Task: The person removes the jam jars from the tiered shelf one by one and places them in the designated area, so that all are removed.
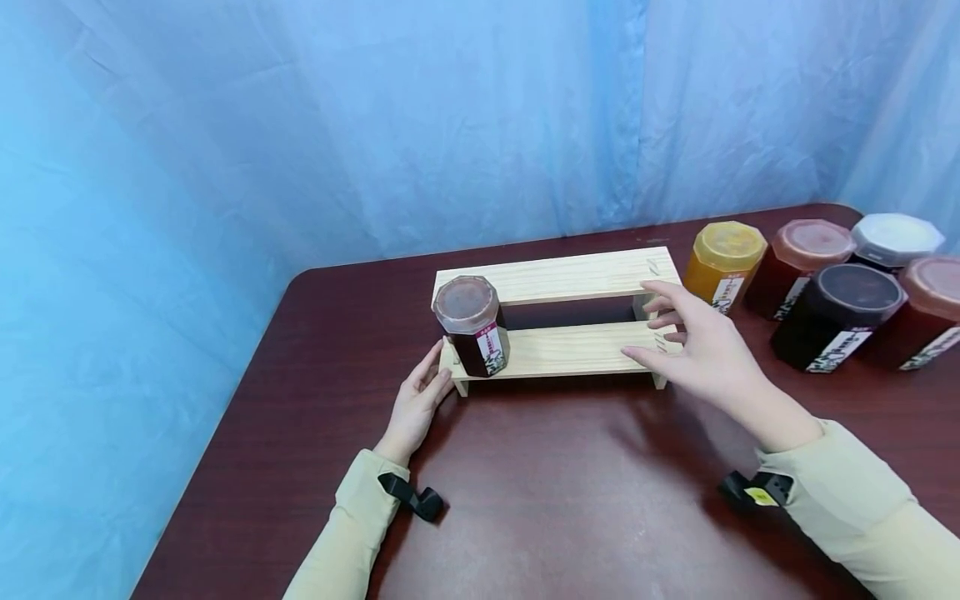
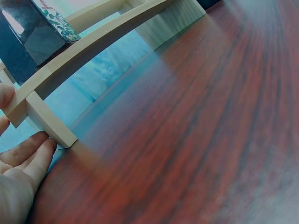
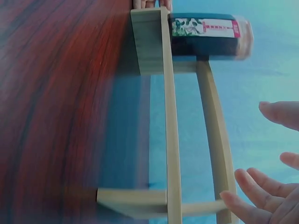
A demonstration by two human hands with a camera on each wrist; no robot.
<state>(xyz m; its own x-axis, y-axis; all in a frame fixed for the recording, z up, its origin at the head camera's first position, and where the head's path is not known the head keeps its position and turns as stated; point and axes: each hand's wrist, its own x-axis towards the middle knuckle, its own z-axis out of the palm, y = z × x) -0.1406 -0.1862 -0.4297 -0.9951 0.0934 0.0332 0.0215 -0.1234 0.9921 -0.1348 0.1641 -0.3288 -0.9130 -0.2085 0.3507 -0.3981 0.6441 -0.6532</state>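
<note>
A two-tier pale wooden rack (image 1: 577, 350) stands on the dark red table. One octagonal jar of dark contents with a translucent lid (image 1: 467, 304) stands on the left end of its lower shelf. My left hand (image 1: 415, 407) holds the left end of the rack; in the left wrist view fingers (image 2: 32, 151) touch its leg, and another fingertip meets the shelf end. My right hand (image 1: 701, 346) hovers by the right end of the rack, fingers spread and slightly bent, holding nothing. The right wrist view shows the jar (image 3: 205, 35) and the right hand's fingers apart from each other.
Right of the rack stand a yellow jar (image 1: 727, 250), a red-brown jar (image 1: 810, 242), a white-lidded jar (image 1: 896, 233), a black jar (image 1: 855, 292) and another red-brown jar (image 1: 937, 292). Blue curtain (image 1: 450, 125) hangs behind and left of the table (image 1: 525, 500).
</note>
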